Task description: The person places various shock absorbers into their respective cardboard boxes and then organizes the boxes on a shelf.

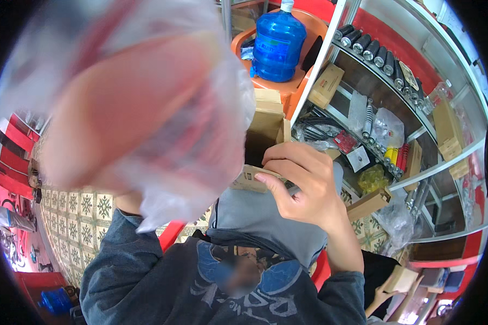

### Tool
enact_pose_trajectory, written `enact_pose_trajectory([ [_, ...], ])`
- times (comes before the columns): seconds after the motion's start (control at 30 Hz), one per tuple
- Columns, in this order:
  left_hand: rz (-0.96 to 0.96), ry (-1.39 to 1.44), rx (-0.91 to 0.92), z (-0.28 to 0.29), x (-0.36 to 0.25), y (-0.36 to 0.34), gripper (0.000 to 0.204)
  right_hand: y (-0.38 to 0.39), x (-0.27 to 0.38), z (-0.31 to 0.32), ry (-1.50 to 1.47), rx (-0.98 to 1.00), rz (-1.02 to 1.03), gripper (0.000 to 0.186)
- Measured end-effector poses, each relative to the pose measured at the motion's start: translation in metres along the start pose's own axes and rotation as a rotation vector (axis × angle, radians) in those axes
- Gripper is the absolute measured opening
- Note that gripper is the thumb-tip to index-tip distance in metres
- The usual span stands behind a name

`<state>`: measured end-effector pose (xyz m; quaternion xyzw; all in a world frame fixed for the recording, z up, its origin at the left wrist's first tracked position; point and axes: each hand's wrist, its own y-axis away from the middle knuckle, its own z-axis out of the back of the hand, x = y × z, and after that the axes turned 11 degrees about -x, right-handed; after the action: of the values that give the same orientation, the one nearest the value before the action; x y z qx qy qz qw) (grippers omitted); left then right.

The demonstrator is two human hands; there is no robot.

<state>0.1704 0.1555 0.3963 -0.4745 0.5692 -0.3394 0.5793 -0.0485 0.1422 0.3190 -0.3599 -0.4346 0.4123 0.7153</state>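
Observation:
A clear plastic bag point(184, 119) with a reddish item inside looms close to the camera at the upper left, badly blurred. My left hand point(108, 135) is raised at the bag, its fingers smeared and indistinct. My right hand point(303, 184) grips the near flap of an open cardboard box point(263, 116), its thumb on the outside and fingers over the edge. The box stands over my grey-clad lap, with its dark inside partly hidden behind the bag.
Behind the box, a blue water jug point(279, 49) sits on an orange chair point(244, 40). A glass display case point(434, 130) on the right holds shock absorbers, bagged parts and boxes. Patterned floor tiles point(73, 227) show at left; another blue jug point(54, 300) lies lower left.

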Motion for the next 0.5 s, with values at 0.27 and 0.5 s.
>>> enact_pose_trajectory([
  [0.27,0.806,-0.033,-0.496,-0.061,0.005,-0.032,0.047,0.003,0.001,0.023,0.071,0.060,-0.101,0.015],
  [0.5,0.744,0.108,-0.006,-0.049,0.012,-0.036,0.057,0.005,0.000,0.021,0.133,0.084,-0.014,0.020],
])
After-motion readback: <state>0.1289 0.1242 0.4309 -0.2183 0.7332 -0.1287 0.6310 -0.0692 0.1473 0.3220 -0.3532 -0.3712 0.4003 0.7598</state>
